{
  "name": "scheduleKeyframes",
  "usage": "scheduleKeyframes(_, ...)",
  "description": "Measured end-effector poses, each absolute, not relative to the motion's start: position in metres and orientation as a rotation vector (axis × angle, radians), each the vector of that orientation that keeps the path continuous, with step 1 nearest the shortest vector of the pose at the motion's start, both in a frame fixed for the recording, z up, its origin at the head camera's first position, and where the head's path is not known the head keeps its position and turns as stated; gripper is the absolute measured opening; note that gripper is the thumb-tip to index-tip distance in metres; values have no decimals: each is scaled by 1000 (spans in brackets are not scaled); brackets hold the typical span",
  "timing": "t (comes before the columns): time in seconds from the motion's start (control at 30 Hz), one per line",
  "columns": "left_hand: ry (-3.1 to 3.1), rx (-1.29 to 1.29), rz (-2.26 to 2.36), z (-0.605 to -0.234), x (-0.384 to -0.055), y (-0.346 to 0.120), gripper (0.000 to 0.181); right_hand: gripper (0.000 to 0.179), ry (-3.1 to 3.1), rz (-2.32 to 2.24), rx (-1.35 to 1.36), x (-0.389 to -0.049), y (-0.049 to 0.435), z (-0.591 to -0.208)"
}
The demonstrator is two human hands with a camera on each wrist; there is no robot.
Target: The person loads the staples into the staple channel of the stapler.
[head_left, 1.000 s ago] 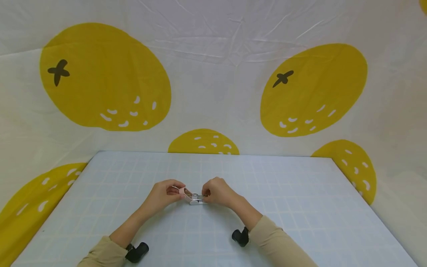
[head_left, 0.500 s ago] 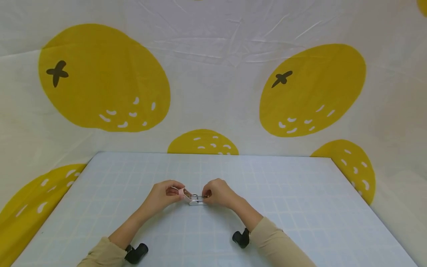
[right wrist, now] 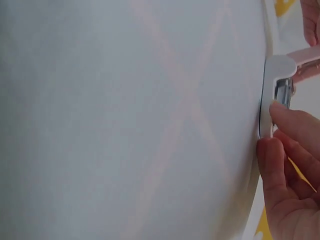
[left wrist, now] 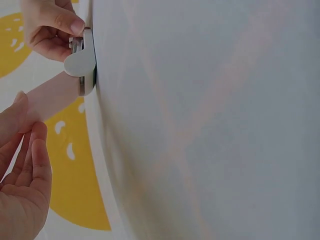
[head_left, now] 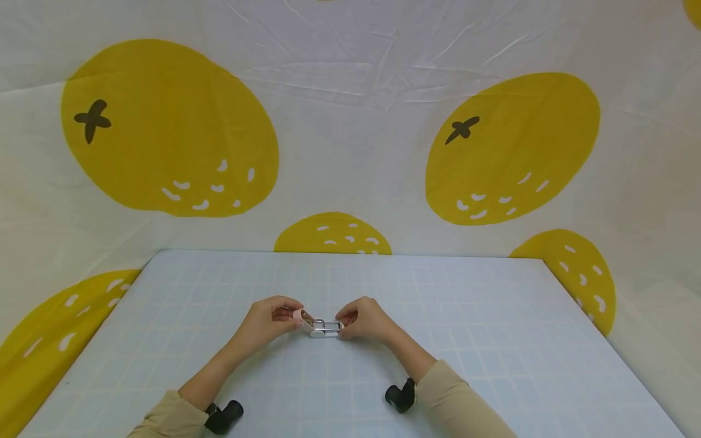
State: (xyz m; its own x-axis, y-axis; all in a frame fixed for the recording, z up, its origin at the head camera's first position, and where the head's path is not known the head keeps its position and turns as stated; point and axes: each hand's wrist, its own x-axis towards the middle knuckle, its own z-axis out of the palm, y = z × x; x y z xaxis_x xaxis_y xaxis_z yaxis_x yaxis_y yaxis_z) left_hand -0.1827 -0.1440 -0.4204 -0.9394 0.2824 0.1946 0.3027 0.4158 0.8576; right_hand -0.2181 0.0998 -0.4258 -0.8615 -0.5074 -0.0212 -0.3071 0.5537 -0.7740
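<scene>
A small stapler (head_left: 325, 333) sits on the table with its pink top cover (left wrist: 56, 95) swung up and back from the white base (left wrist: 80, 64). My left hand (head_left: 268, 319) pinches the raised cover between thumb and fingers. At the other end, my right hand (head_left: 368, 319) holds the tip of the base, thumb on the near side and fingers bent opposite. Between the hands the metal staple channel (right wrist: 283, 92) lies exposed. What is inside the channel is too small to make out, and the right fingertips hide its far end.
A pale blue checked cloth (head_left: 465, 340) covers the table. Behind it hangs a white curtain (head_left: 350, 140) printed with big yellow fruits. Black wrist cameras (head_left: 224, 417) stick out beside both forearms.
My right hand has slid slightly right toward the stapler's end, its fingers now straighter, so more of the metal channel shows. My left hand keeps its hold on the cover.
</scene>
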Motion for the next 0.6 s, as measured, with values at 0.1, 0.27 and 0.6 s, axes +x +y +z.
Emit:
scheduleKeyframes(0.1,-2626,-545,-1589,-421,-183,-143,27,28,2535,-1221,-660,-217,99,-428)
scheduleKeyframes(0.27,-2595,-603,-1593,-420,-183,-141,29,27,2521,-1227,-628,-216,97,-428)
scheduleKeyframes(0.6,-2584,-669,-1533,-418,-186,-132,30,25,2520,-1220,-599,-217,96,-428)
